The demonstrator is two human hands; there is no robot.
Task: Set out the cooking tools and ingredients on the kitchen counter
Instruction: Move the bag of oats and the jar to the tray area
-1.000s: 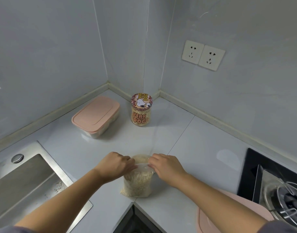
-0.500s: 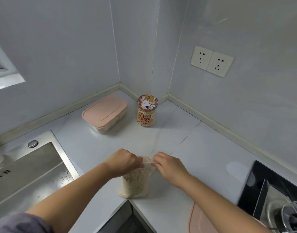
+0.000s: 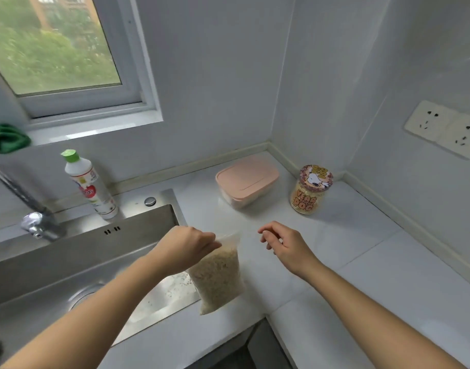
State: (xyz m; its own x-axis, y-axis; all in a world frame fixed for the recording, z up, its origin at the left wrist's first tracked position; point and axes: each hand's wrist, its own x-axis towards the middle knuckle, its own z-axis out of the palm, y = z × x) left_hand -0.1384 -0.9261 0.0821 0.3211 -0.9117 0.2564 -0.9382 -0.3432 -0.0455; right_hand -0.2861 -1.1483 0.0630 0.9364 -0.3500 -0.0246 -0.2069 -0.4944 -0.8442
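The bag of grain [image 3: 217,278] is being pinched by its top in the left hand [image 3: 184,246], likely against slumping, at the counter [image 3: 361,275] edge beside the sink [image 3: 68,262]. The right hand [image 3: 284,245] is being held loose, grasping nothing.

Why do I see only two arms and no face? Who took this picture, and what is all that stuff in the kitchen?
The camera sits on the person's head and looks down, so you see only their arms, as if through their eyes. There is no machine here, just two bare hands. The left hand pinches the top of a clear plastic bag of pale grains. The right hand hovers beside it, fingers loosely curled, holding nothing. On the white counter, near the corner, stand a pink lidded plastic box and a clear jar with a cartoon dog lid. To the left is a shiny steel sink, with a white bottle with a green cap on its rim.
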